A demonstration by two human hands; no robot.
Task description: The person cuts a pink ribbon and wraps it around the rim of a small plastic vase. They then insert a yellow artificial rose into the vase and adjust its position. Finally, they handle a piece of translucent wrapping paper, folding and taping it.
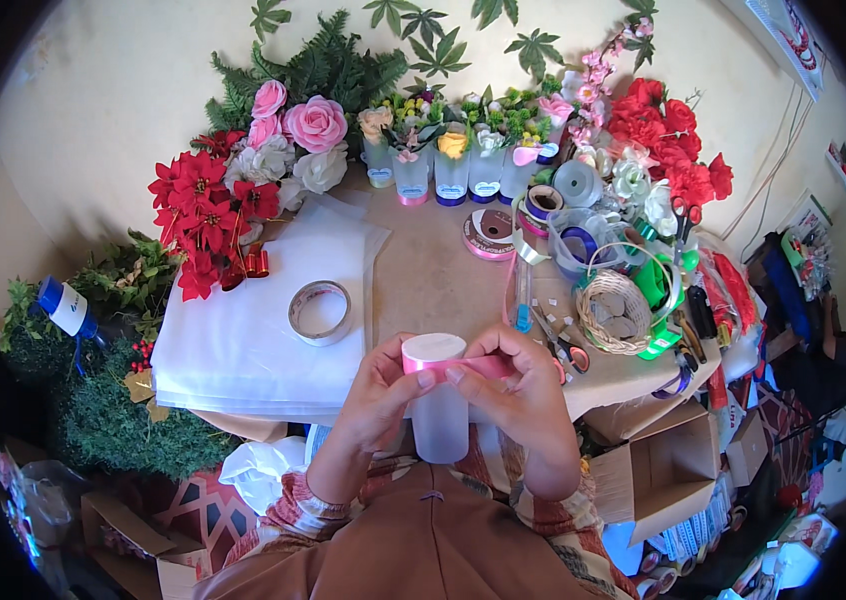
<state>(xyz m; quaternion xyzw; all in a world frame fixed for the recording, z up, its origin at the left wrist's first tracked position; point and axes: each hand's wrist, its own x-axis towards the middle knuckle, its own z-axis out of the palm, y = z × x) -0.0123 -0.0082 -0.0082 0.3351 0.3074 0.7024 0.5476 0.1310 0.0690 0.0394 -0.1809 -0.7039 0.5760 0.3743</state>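
Close to my body, at the table's front edge, a frosted cylindrical cup (440, 425) stands nearly upright between my hands, a pale round end facing up. A pink satin ribbon (483, 367) lies around it just below that end. My left hand (379, 388) is closed on the cup's left side, its thumb pressing the ribbon. My right hand (531, 390) pinches the ribbon between thumb and fingers at the cup's right side. Beyond the hands lies a ribbon spool (490, 232) with pink edging. A pink strand runs down from it; where it ends is hidden.
A tape roll (320, 312) rests on white sheets (233, 350) at left. Scissors (571, 355), a blue cutter (523, 318) and a wicker basket (615, 312) sit at right. Frosted cups with flowers (452, 175) line the back. Red flowers (205, 205) stand left.
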